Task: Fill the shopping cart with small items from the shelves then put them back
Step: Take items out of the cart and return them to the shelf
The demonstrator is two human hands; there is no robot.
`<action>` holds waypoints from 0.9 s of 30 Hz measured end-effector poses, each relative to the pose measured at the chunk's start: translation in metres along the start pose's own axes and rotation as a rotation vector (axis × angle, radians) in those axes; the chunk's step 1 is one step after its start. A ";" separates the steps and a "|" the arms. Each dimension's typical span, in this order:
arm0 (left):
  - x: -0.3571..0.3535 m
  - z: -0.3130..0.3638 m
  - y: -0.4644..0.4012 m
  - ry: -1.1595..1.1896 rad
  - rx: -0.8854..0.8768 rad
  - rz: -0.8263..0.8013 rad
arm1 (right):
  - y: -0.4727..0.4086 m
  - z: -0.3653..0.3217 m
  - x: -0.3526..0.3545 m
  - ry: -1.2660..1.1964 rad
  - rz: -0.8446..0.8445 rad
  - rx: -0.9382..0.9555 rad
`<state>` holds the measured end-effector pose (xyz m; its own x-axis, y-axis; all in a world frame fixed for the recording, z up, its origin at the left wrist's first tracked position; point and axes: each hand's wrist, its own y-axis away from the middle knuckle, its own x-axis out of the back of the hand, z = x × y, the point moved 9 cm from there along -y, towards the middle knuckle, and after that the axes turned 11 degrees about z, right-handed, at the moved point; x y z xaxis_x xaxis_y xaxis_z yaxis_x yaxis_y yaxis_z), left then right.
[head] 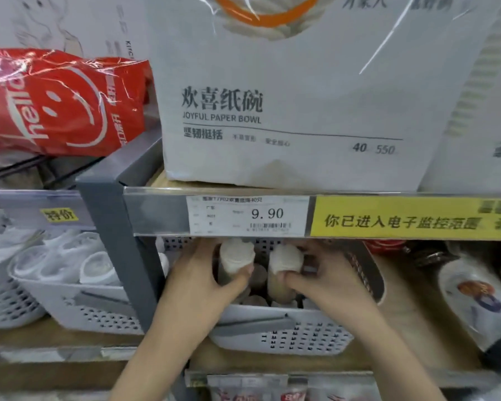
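Small items: two pale, cream-topped cylindrical packs, the left pack (236,263) and the right pack (284,270), both upright over a white perforated basket (281,337) on the lower shelf.
Left hand (203,282): fingers and thumb curled round the left pack, gripping it at its upper half.
Right hand (327,282): thumb and fingers pinching the right pack just below its cream top.
Pack position: side by side, close together but apart; lower ends down among other brownish packs in the basket. Contact with the basket floor cannot be told.
Basket position: directly beneath the shelf edge strip, just right of a grey upright post (119,241).
Shelf edge strip: price label (248,215) reading 9.90; yellow notice strip (414,218) to its right.
Upper shelf: white paper bowl package (287,91) marked JOYFUL PAPER BOWL; red bag (58,102) to its left.
Left bay: second white basket (78,302) holding white cup stacks.
Right of basket: white bottle (475,299), tilted.
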<state>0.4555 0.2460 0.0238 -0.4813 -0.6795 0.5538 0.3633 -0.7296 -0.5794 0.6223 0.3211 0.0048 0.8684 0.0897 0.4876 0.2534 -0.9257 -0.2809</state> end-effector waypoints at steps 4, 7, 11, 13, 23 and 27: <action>-0.008 -0.002 0.004 -0.127 -0.025 -0.091 | -0.002 0.003 -0.021 0.067 -0.174 -0.004; -0.018 -0.007 0.007 -0.191 0.019 -0.234 | -0.002 0.008 -0.036 0.085 -0.310 -0.018; -0.025 -0.015 0.009 -0.247 0.064 -0.315 | 0.002 0.012 -0.049 0.018 -0.462 -0.036; -0.028 -0.019 0.009 -0.264 0.085 -0.346 | 0.003 0.013 -0.050 0.000 -0.491 -0.043; -0.028 -0.018 0.011 -0.280 0.134 -0.349 | 0.004 0.023 -0.058 0.026 -0.541 -0.059; -0.022 -0.016 0.012 -0.241 0.153 -0.292 | 0.004 0.023 -0.060 0.051 -0.549 -0.042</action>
<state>0.4577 0.2540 -0.0050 -0.3874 -0.4275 0.8168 0.3627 -0.8852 -0.2913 0.5807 0.3200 -0.0444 0.5917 0.5466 0.5925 0.6452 -0.7617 0.0584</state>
